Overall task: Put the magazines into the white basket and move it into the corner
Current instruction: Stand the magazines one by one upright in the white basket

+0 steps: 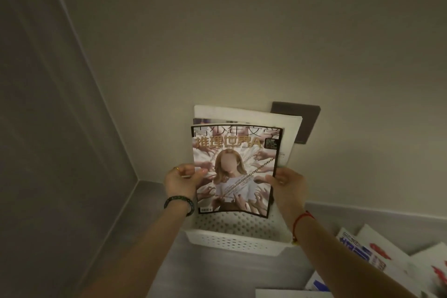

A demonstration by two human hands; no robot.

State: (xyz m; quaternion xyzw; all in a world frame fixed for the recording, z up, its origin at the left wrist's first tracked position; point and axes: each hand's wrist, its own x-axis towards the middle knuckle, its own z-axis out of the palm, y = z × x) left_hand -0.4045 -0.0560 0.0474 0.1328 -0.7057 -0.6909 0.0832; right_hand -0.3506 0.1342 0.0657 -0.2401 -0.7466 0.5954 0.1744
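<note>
— Magazine [235, 172] first: where is it?
— You hold it upright over the open top of the white basket [232, 242]. Its glossy cover faces you and bows a little, and its curved lower edge hangs above the perforated plastic inside.
— And the hands?
— Your left hand [180, 183] grips the left edge with the thumb on the cover. Your right hand [287, 187] grips the right edge the same way. A beaded bracelet [180, 202] rings your left wrist and a red string [303, 218] your right.
— What else is around the basket?
— Two other magazines [287, 133] stand in the basket behind yours, the flat white one rearmost against the smooth wall [217, 44]. A grey square plate [307, 123] sits on that wall above the basket. Loose magazines [377, 256], glossy and overlapping, lie to the basket's right.
</note>
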